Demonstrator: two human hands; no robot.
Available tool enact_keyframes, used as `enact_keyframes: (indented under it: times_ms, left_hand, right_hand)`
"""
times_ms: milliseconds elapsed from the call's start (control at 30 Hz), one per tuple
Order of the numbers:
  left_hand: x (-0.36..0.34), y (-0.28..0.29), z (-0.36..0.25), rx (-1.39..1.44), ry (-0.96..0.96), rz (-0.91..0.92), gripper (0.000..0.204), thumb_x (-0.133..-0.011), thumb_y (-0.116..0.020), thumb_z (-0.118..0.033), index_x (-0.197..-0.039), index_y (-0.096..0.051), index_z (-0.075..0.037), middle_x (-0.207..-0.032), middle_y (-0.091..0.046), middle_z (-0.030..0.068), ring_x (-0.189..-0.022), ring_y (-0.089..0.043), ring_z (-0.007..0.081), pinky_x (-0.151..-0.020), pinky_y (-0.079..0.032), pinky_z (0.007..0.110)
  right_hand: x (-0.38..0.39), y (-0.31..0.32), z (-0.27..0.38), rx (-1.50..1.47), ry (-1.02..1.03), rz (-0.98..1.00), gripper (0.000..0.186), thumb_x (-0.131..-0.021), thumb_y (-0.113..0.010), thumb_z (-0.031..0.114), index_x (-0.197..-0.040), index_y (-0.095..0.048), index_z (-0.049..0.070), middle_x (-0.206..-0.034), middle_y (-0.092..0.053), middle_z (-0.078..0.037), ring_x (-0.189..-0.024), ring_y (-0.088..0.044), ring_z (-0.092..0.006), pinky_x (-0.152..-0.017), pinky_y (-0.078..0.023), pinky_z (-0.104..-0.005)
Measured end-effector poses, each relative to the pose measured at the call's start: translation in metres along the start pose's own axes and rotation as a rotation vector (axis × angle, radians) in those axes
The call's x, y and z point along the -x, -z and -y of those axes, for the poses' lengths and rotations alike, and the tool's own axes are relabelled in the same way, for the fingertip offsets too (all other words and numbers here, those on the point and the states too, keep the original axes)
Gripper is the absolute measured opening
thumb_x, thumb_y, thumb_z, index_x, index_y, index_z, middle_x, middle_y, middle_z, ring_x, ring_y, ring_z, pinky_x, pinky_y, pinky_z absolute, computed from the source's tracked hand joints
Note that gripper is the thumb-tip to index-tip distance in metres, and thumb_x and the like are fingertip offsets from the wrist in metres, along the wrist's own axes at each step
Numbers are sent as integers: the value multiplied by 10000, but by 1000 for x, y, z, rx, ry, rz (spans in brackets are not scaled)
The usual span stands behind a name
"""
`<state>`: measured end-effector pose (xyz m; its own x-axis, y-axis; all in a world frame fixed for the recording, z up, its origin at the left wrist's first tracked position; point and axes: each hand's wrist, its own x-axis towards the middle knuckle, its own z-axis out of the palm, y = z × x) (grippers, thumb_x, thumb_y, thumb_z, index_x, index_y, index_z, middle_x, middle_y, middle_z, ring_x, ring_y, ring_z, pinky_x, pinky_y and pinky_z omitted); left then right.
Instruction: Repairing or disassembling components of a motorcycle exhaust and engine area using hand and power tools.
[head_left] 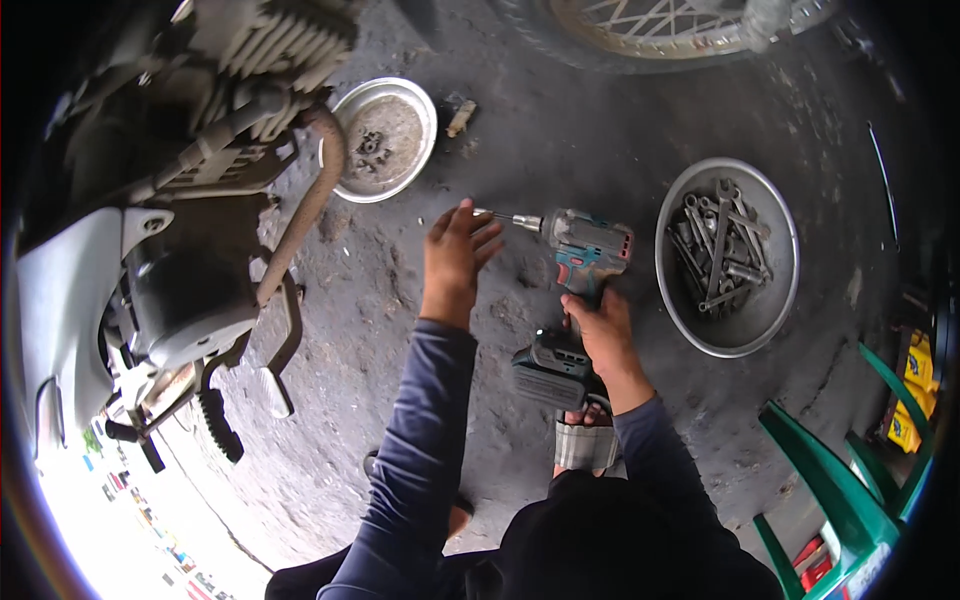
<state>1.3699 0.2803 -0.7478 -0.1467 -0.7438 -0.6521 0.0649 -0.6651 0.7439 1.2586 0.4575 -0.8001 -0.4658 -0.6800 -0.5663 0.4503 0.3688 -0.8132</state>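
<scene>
My right hand [600, 335] grips the handle of a teal and black cordless power driver [590, 245], whose large battery [550, 370] hangs below. A silver socket [525, 220] with a slim shaft points left from its nose. My left hand [460, 255] is raised by the end of that shaft, fingers apart and slightly curled; whether they touch it I cannot tell. Beyond it, a round metal tray [400, 180] holds small hardware [372, 150], with a small pale object [460, 118] beside it. Right of the driver, a metal bowl [775, 270] holds several wrenches and sockets [720, 240].
A motorcycle's engine and lower body [190, 290] fill the left side above the concrete floor [340, 380]. A spoked wheel [650, 35] lies at the top. A green plastic chair [830, 500] and yellow packages [910, 390] are at the lower right.
</scene>
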Motion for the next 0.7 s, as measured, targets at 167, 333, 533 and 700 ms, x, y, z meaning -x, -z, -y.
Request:
enact_keyframes:
  times_ms: [167,333,533,700]
  left_hand:
    - [-13,-7,-8,-104,-461,-91,274,-967,-555,-207,-1157,-483,-24,-945,-587,91,-811,-641,190,-722,-562,339]
    - [-11,5,-42,-116,-593,198,325,-982,-530,-316,-1176,-511,-56,-1059,-595,93,-911,-605,152,-824,-520,320]
    - [-5,16,-55,-254,-635,335,355,-1002,-493,-354,-1035,-603,-18,-969,-652,43,-884,-554,101,-828,-448,267]
    - [-3,15,-62,-120,-647,246,320,-963,-572,-322,-968,-627,-7,-881,-682,71,-785,-588,122,-745,-477,292]
  right_hand:
    - [2,-29,56,-285,-218,219,258,-846,-688,269,-1002,-601,83,-718,-587,-51,-592,-560,-127,-536,-468,-275]
    - [-8,-72,80,-549,-599,445,306,-881,-644,440,-1028,-579,181,-710,-544,-24,-575,-536,-110,-496,-447,-243]
    - [-4,-93,81,-696,-771,603,235,-933,-574,449,-1004,-541,228,-702,-535,-22,-543,-520,-101,-489,-449,-231]
    - [-8,-100,92,-632,-810,605,457,-903,-566,533,-877,-555,77,-660,-527,-32,-534,-502,-126,-468,-424,-242]
